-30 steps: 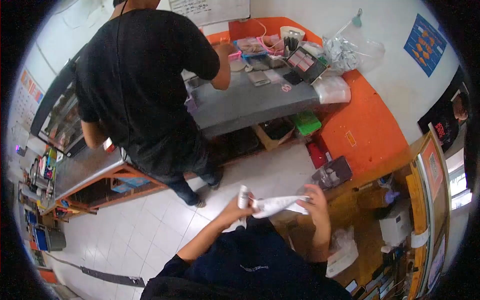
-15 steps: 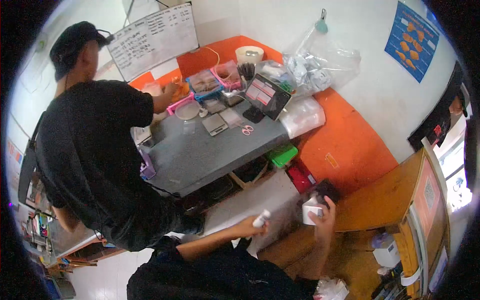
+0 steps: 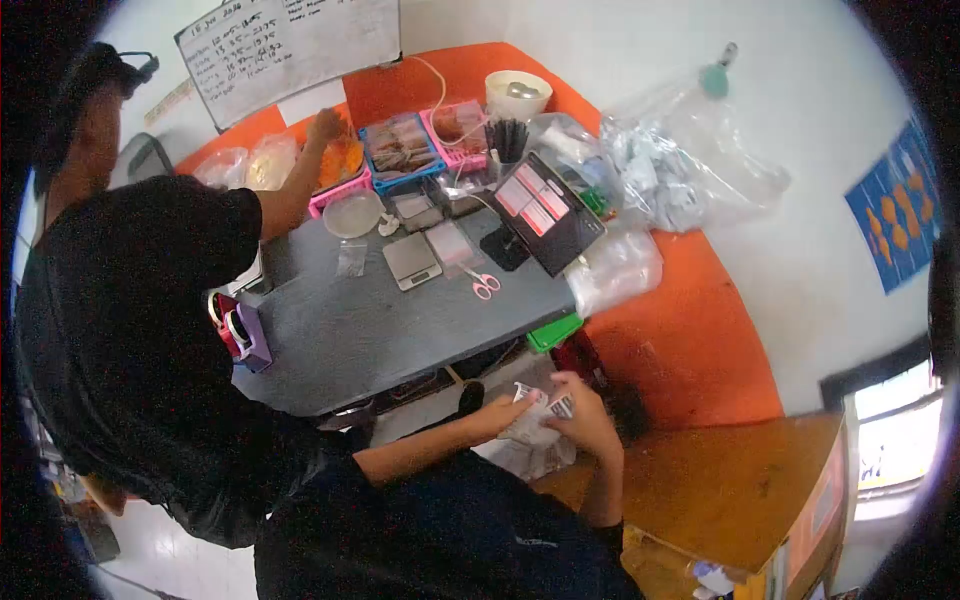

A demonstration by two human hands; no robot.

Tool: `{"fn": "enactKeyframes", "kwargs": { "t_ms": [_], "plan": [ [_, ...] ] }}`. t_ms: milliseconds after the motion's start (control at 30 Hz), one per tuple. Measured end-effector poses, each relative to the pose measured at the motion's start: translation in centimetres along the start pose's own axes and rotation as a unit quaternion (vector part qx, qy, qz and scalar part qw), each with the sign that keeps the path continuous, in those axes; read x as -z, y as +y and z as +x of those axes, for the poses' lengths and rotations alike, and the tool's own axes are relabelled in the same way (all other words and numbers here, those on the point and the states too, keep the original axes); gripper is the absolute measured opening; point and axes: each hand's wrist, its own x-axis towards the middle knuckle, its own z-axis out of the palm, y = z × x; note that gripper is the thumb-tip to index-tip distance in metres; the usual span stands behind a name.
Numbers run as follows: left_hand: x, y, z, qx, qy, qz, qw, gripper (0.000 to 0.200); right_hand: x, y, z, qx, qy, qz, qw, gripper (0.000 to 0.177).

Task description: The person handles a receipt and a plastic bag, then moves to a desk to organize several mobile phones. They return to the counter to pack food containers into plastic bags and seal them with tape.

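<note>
My left hand [image 3: 497,414] pinches a crumpled white piece of printed paper [image 3: 524,391] by its edge. Close beside it, my right hand [image 3: 588,420] has its fingers closed on another white piece with dark print [image 3: 562,406]. The two pieces are only a short gap apart, in front of the grey table's near edge. Below both hands hangs a whitish, see-through plastic bag [image 3: 540,452].
A co-worker in black [image 3: 150,350] stands at left, one arm over an orange-filled basket. On the grey table [image 3: 340,320] lie a scale [image 3: 412,261], pink scissors [image 3: 486,287], a tablet on a stand [image 3: 545,212] and a tape dispenser [image 3: 240,332]. A wooden counter [image 3: 720,480] is at right.
My view has turned and moved closer to the table. My hands have come together from wide apart, the right one moving left towards the left. The co-worker's arm still reaches over the basket.
</note>
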Motion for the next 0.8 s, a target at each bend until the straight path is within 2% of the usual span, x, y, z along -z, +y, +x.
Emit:
{"fn": "enactKeyframes", "kwargs": {
  "t_ms": [67,100,133,167,233,267,300,333,367,400,433,467,500,533,567,600,633,667,700,733,767,800],
  "plan": [
    [1.7,1.3,1.6,-0.071,-0.013,0.079,0.994,0.047,1.1,-0.1,4.0,-0.031,-0.004,-0.003,1.0,0.061],
    [2.3,2.6,1.9,-0.104,-0.02,0.119,0.987,0.047,1.2,-0.3,6.2,0.024,0.029,0.0,0.999,0.063],
    [3.1,3.9,2.1,-0.041,-0.018,0.041,0.998,0.041,1.3,-0.4,8.4,0.081,0.065,0.003,0.995,0.066],
    [4.3,5.1,2.9,-0.045,-0.015,0.036,0.998,0.041,1.4,0.0,10.7,0.083,0.059,0.0,0.995,0.066],
    [6.3,6.2,3.9,-0.058,-0.017,-0.077,0.995,0.039,0.7,1.8,14.7,0.041,0.071,0.101,0.992,0.069],
    [7.4,6.2,4.6,-0.039,0.023,-0.153,0.987,0.037,0.0,2.4,16.4,0.057,0.078,0.093,0.991,0.065],
    [8.5,5.8,5.5,-0.046,0.075,-0.164,0.982,0.036,-1.0,3.1,18.1,0.075,0.087,0.088,0.99,0.062],
    [9.4,6.3,5.7,-0.074,0.156,-0.083,0.981,0.039,-2.3,4.4,19.9,0.045,0.085,0.158,0.983,0.054],
    [10.4,6.8,5.7,-0.101,0.235,0.002,0.967,0.041,-3.9,7.0,22.0,0.044,0.08,0.162,0.983,0.054],
    [11.5,7.0,5.7,-0.099,0.24,-0.001,0.966,0.041,-5.5,10.0,24.2,0.05,0.084,0.09,0.991,0.051],
    [12.7,7.0,5.5,-0.132,0.298,0.03,0.945,0.047,-6.4,11.5,25.7,0.057,0.087,0.016,0.994,0.049],
    [13.8,6.8,5.3,-0.162,0.355,0.061,0.919,0.053,-6.9,11.4,26.7,0.115,0.115,-0.109,0.981,0.048],
    [15.2,5.8,5.6,-0.157,0.361,0.055,0.918,0.053,-7.4,11.3,27.7,0.173,0.14,-0.23,0.947,0.047],
    [16.7,4.4,6.2,-0.192,0.388,0.07,0.899,0.057,-7.0,9.8,28.0,0.162,0.094,-0.284,0.94,0.051],
    [17.4,3.6,6.7,-0.226,0.414,0.086,0.877,0.062,-7.2,10.6,28.8,0.165,0.084,-0.281,0.942,0.051],
    [17.4,4.3,7.0,-0.256,0.454,0.183,0.833,0.065,-7.5,11.7,29.7,0.184,0.034,-0.295,0.937,0.048],
    [17.6,5.2,7.6,-0.25,0.462,0.179,0.832,0.065,-7.7,12.8,30.2,0.203,-0.016,-0.308,0.929,0.045],
    [17.4,6.4,8.2,-0.247,0.41,0.066,0.875,0.066,-7.1,12.7,30.1,0.207,-0.026,-0.305,0.929,0.045],
    [17.3,7.1,8.6,-0.244,0.351,-0.048,0.903,0.066,-6.0,12.2,29.9,0.167,-0.036,-0.283,0.944,0.046],
    [20.0,2.5,11.6,-0.217,0.396,0.092,0.887,0.068,-5.0,12.1,30.0,0.127,-0.044,-0.262,0.956,0.048],
    [20.4,1.4,12.5,-0.219,0.401,0.089,0.885,0.068,-4.5,12.7,30.3,0.133,-0.047,-0.263,0.954,0.048],
    [20.4,0.9,13.2,-0.194,0.443,0.168,0.859,0.069,-4.2,14.0,30.2,0.07,-0.094,-0.151,0.982,0.051]
  ]
}}
